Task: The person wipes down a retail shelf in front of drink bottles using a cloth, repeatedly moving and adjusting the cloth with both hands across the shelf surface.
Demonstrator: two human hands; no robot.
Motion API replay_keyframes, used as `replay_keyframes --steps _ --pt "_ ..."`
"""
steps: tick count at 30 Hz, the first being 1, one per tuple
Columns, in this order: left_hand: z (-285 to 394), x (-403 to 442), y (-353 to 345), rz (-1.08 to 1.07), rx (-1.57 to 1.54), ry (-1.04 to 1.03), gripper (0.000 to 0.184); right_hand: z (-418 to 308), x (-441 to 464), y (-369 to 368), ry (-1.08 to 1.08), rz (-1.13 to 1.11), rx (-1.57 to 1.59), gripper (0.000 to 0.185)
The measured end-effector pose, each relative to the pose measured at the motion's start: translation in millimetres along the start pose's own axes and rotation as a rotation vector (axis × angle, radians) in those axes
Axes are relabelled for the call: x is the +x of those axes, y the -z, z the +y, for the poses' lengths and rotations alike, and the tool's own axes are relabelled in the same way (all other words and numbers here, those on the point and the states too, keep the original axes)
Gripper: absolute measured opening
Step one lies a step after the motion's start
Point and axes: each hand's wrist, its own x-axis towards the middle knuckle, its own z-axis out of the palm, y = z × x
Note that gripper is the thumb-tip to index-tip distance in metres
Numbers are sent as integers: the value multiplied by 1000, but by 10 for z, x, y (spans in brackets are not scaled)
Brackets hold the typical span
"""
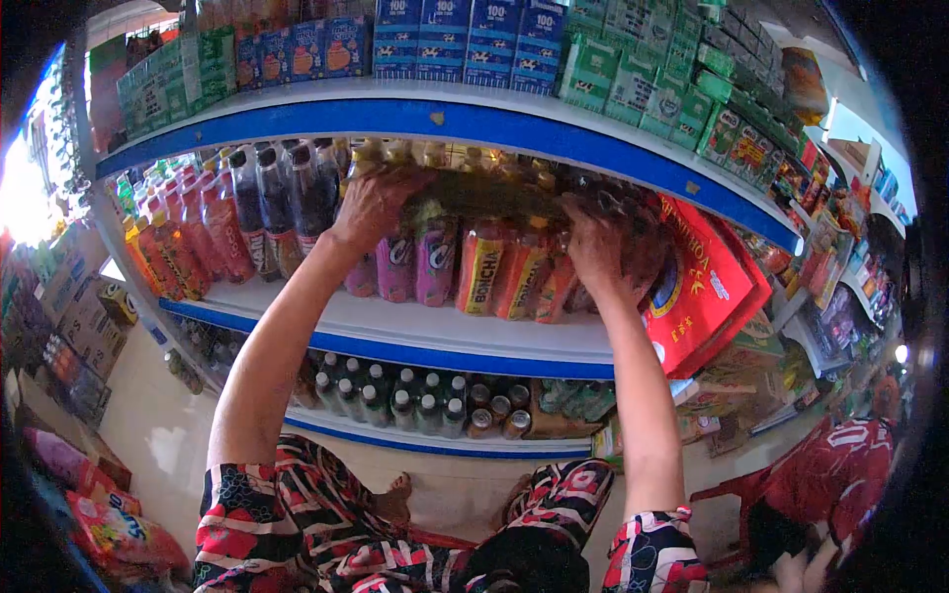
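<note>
Cartons (pixel 420 44) stand on the upper shelf (pixel 514 128), above bottles (pixel 481 272).

The upper shelf edge (pixel 514 123) is coloured blue, some bottles (pixel 435 262) purple, and the sleeves (pixel 247 514) are patterned red, black and white.

1. Purple-labelled cylindrical bottles (pixel 435 265): plastic look, smooth, glossy.
2. Yellow-and-red BONCHA bottles (pixel 480 275): plastic look, shiny labels.
3. Large red printed flat package (pixel 704 296): smooth, glossy; material uncertain.
4. White shelf board (pixel 415 323): smooth, slight sheen.
5. Black-red-white patterned trousers (pixel 321 499): matt cloth.
6. Pale floor (pixel 163 420): smooth, reflective.
</note>
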Motion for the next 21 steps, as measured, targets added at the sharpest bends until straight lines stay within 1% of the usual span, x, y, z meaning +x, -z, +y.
replay_keyframes --steps 1,2,3,6,7,9,10,12,13,15,16,17,18,19,21 --pt "12 -61 -13 -8 -18 19 54 2 -2 -36 45 39 -19 48" --pt "6 -93 -26 -17 -36 40 53 27 -3 -41 46 30 1 48" --pt "4 -91 -26 50 -84 1 53 -26 21 31 45 18 23 48" --pt "31 -119 -14 57 -82 10 49 -28 -3 35 14 12 123 48" --pt "44 -149 -8 37 -106 33 47 -11 2 35 4 18 162 47" --pt "67 -201 29 5 -146 74 45 -18 1 165 73 -32 139 45" --pt "89 -207 114 -22 -297 135 45 -48 3 258 106 -55 128 44" --pt "106 -231 320 -82 -602 259 44 -93 5 421 -65 -133 381 40" --pt "65 -212 398 -82 -690 306 43 -90 0 460 -155 -176 507 37" --pt "-62 -133 489 -85 -870 403 42 -7 65 474 -224 -89 605 35" --pt "-99 -101 486 -66 -884 415 40 14 116 476 -258 -45 652 35" --pt "-134 -59 489 -45 -898 425 39 9 160 465 -235 -6 698 34" --pt "-174 -5 498 -20 -911 433 38 29 179 431 -251 -2 637 34" --pt "-276 -8 364 9 -902 488 35 68 181 355 -266 3 577 35" --pt "-461 37 122 141 -677 460 30 121 224 234 -269 -6 437 35"
